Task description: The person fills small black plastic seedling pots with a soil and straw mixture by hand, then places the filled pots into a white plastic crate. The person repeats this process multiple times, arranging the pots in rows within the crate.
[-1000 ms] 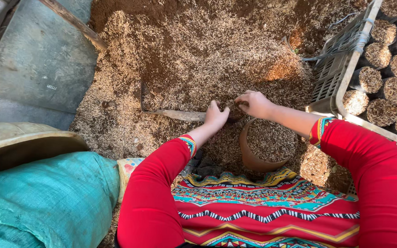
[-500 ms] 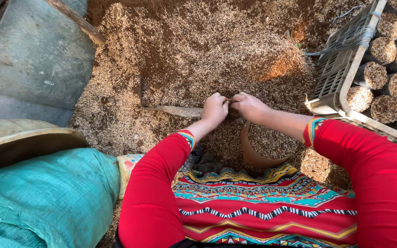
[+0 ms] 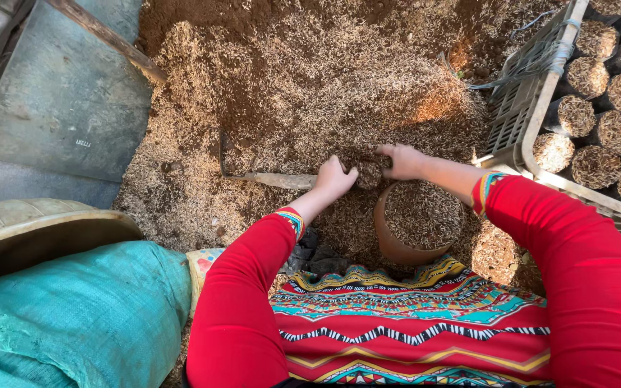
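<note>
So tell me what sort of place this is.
Probably a plant nursery potting spot outdoors: a heap of husk and soil mix, a round pot filled with it, and a plastic crate of filled seedling bags.

Light: strong daylight is seen, falling from the upper right.
Brightest patch: a warm glare is cast on the husk heap beside the plastic crate.
Shadows: the lower heap and the pot are shaded by the person.
Sharpness: the centre is rendered crisp; no motion blur is noted.
Edges: slight wide-angle bending is seen at the metal sheet.
</note>
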